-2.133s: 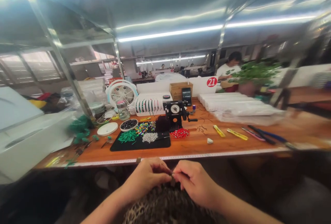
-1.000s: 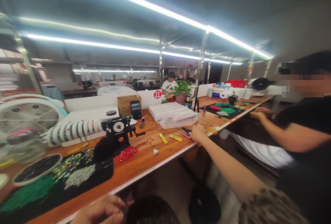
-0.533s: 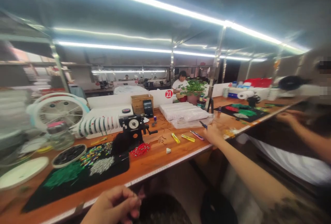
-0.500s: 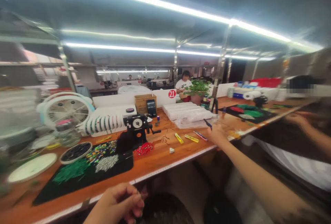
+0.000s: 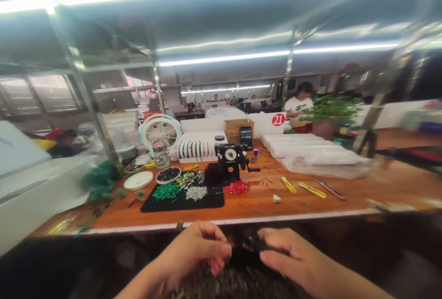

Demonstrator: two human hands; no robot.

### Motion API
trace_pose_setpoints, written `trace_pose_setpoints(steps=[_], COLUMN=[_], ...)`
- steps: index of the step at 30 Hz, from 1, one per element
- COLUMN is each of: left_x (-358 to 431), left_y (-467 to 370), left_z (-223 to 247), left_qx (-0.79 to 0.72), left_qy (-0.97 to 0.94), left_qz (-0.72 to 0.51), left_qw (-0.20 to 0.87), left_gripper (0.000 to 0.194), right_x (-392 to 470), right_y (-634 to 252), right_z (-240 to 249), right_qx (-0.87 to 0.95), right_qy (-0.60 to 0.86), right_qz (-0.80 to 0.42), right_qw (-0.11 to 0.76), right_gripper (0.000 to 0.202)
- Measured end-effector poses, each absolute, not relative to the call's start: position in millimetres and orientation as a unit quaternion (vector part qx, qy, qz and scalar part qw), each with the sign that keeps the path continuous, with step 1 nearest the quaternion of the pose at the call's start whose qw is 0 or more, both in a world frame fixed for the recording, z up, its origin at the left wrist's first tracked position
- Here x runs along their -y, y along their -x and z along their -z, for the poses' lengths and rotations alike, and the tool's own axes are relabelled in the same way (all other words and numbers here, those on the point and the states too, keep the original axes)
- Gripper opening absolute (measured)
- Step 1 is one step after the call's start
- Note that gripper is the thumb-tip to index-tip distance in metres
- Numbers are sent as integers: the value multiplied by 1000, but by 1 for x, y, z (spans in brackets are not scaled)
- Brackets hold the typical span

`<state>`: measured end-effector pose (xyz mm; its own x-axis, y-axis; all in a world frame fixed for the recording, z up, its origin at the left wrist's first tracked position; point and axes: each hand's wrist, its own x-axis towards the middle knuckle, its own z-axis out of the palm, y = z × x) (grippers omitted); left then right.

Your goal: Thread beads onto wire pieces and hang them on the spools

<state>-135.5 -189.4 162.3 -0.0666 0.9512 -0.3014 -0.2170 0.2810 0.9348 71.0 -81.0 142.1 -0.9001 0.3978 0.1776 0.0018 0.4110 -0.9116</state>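
Observation:
My left hand [image 5: 196,250] is held low in front of the bench edge. Its thumb and fingertips pinch together, and whatever lies between them is too small to make out. Close by on the right, my right hand [image 5: 292,253] is wrapped round a small dark hand tool [image 5: 256,243], its tip directed at the left hand. Blur hides the tool's exact kind. A small gap separates tool and left fingertips. Beyond the hands, a black mat [image 5: 186,204] carries green pieces [image 5: 165,191], silvery pieces [image 5: 196,192] and multicoloured beads [image 5: 188,180].
A black hand-cranked machine [image 5: 230,161] stands behind red pieces [image 5: 237,187]. Yellow-handled cutters [image 5: 311,190] and a red-and-grey pen-like tool [image 5: 330,190] lie to the right. Wrapped white packs [image 5: 307,151], a white fan [image 5: 160,133] and a metal post [image 5: 375,105] stand farther back. A person sits across.
The view has swung left. My right hand has come back from the bench at the right, bringing the dark tool beside my left hand, which stays pinched.

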Motion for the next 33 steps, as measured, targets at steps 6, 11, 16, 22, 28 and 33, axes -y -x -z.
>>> trace_pose_setpoints(steps=[6, 11, 16, 22, 28, 33], left_x=[192, 191, 188, 187, 186, 188], left_y=[136, 137, 139, 142, 137, 135], left_z=[-160, -150, -137, -125, -121, -121], left_qx=[-532, -535, -529, -523, -530, -547], left_qy=[-324, -311, -295, -207, -189, -220], left_qz=[-496, -526, -572, -656, -668, -657], left_qw=[606, 584, 554, 503, 487, 470], left_gripper=[21, 26, 30, 29, 27, 29], right_x=[87, 90, 82, 90, 109, 109], right_y=[-59, -44, -32, -44, -38, -33], right_z=[-143, -130, -116, -126, -118, -111], right_qx=[845, 832, 795, 777, 780, 774], right_qy=[100, 129, 157, 159, 140, 158], right_qz=[-493, -490, -527, -552, -561, -562], right_qw=[180, 226, 256, 257, 241, 245], right_gripper=[34, 33, 35, 33, 33, 32])
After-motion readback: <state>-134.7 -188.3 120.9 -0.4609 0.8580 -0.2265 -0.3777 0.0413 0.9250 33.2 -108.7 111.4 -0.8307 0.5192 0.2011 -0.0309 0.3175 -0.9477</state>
